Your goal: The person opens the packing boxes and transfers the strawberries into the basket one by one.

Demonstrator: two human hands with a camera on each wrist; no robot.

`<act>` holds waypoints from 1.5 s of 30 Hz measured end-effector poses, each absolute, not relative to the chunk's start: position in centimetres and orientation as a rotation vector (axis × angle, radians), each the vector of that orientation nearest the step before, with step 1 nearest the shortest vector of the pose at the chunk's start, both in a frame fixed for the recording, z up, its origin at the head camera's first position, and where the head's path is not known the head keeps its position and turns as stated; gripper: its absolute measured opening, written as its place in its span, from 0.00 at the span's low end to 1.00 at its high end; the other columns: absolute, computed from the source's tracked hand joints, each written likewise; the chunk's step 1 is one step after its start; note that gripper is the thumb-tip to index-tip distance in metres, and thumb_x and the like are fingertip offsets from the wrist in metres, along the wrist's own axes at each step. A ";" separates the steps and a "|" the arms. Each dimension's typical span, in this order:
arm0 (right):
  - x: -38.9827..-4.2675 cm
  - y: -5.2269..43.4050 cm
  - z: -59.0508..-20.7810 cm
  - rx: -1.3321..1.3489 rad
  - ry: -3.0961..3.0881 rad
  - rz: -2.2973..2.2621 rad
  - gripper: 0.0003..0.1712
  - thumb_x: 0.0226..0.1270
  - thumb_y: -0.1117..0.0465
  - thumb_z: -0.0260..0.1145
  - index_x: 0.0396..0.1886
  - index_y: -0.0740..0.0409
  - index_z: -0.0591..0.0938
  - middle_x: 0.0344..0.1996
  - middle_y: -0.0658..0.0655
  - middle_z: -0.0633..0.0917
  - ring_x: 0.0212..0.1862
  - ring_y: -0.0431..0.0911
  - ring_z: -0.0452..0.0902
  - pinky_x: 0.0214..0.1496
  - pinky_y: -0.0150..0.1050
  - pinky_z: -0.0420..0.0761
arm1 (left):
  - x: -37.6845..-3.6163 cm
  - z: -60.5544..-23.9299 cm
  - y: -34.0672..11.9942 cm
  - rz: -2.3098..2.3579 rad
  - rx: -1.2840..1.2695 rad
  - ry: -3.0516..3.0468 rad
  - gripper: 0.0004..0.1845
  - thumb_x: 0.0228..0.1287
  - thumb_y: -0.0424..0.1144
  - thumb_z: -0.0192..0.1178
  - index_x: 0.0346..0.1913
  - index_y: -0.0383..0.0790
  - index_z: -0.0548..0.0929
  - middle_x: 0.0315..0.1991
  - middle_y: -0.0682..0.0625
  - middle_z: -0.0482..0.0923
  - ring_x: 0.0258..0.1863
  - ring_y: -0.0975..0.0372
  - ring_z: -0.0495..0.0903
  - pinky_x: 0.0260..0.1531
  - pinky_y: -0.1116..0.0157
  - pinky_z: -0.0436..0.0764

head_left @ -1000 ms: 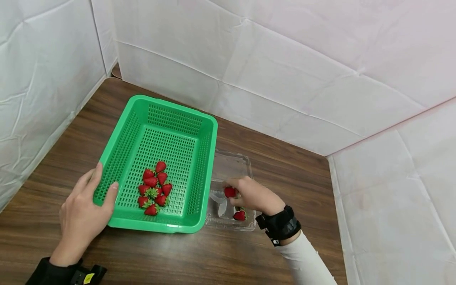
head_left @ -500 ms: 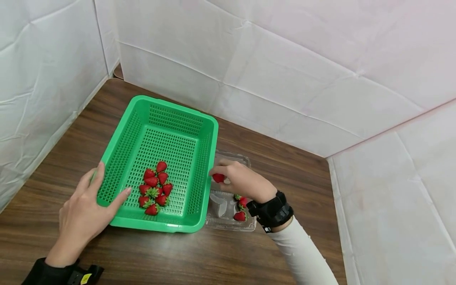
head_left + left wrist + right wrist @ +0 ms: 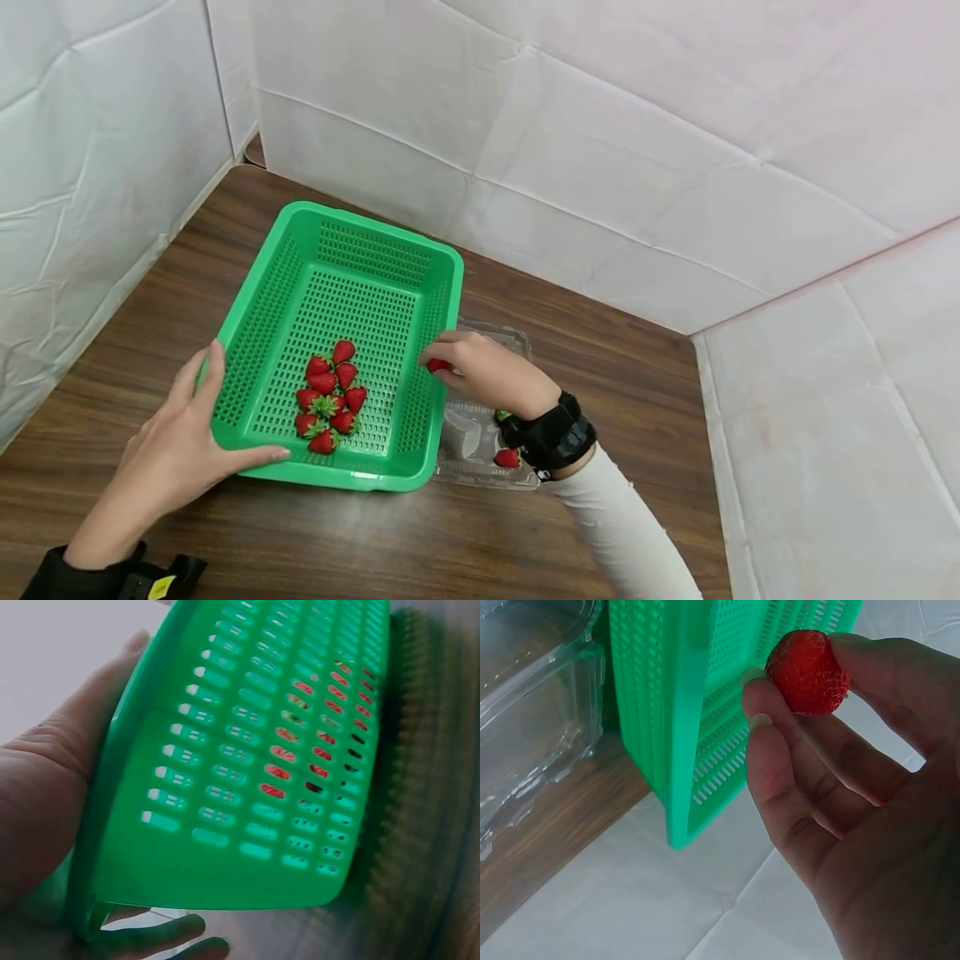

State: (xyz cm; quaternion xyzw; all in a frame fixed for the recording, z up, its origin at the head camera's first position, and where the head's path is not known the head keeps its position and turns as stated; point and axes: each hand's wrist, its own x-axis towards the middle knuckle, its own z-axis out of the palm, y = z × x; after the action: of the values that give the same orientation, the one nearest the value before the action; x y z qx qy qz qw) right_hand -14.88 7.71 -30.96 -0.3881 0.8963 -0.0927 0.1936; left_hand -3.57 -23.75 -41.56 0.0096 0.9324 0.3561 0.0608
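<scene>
My right hand [image 3: 487, 367] pinches a red strawberry [image 3: 808, 673] between thumb and fingertips. In the head view it is over the right rim of a green perforated basket [image 3: 360, 482], with the berry [image 3: 438, 365] partly hidden. Several strawberries [image 3: 322, 383] with green leaves lie on the basket floor. My left hand [image 3: 168, 442] rests at the basket's near-left corner, its fingers along the left side and its thumb stretched along the near rim. A clear plastic clamshell [image 3: 465, 442] lies to the right, with a strawberry [image 3: 507, 457] and green leaves showing; my wrist hides part of it.
A dark wood-grain table [image 3: 360, 550] carries both containers. White sheeting [image 3: 585, 167] stands along the back and both sides. The clamshell's raised lid edge lies close against the basket's right wall.
My right hand has lifted a strawberry from the clamshell and carried it left to above the basket's right rim. My left thumb has swung from inside the basket to the near rim.
</scene>
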 end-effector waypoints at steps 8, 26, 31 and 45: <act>-15.5 6.5 -31.5 -1.117 2.494 -0.223 0.12 0.70 0.67 0.60 0.49 0.53 0.82 0.41 0.50 0.81 0.42 0.39 0.73 0.43 0.30 0.77 | -3.7 -41.8 -24.3 1.128 0.101 2.768 0.80 0.34 0.65 0.76 0.76 0.44 0.25 0.78 0.35 0.28 0.57 0.25 0.63 0.18 0.57 0.69; -17.1 1.9 -31.9 -1.186 2.439 -0.080 0.14 0.71 0.63 0.61 0.53 0.54 0.83 0.48 0.54 0.81 0.51 0.43 0.77 0.50 0.30 0.78 | -3.8 -41.8 -24.3 1.142 0.099 2.752 0.80 0.34 0.67 0.75 0.76 0.46 0.25 0.78 0.36 0.28 0.58 0.26 0.63 0.20 0.55 0.71; -17.3 0.9 -32.1 -1.183 2.408 -0.038 0.13 0.70 0.63 0.62 0.52 0.55 0.82 0.49 0.55 0.81 0.50 0.44 0.76 0.51 0.32 0.77 | -3.8 -41.9 -24.3 1.130 0.096 2.747 0.80 0.34 0.67 0.75 0.76 0.45 0.25 0.78 0.35 0.28 0.57 0.26 0.63 0.21 0.54 0.71; -17.9 -1.9 -33.1 -1.152 2.388 0.055 0.09 0.63 0.56 0.69 0.35 0.54 0.78 0.30 0.47 0.74 0.33 0.39 0.66 0.36 0.30 0.65 | -3.8 -41.8 -24.3 1.120 0.087 2.759 0.80 0.34 0.69 0.74 0.76 0.46 0.25 0.78 0.35 0.30 0.55 0.26 0.65 0.21 0.51 0.72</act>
State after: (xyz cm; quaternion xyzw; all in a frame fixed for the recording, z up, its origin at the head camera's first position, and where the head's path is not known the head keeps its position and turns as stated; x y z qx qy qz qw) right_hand -17.92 -1.91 -33.05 -0.4215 0.8736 0.0202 0.2426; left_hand -3.77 -24.33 -41.80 0.0290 0.9231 0.3747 0.0814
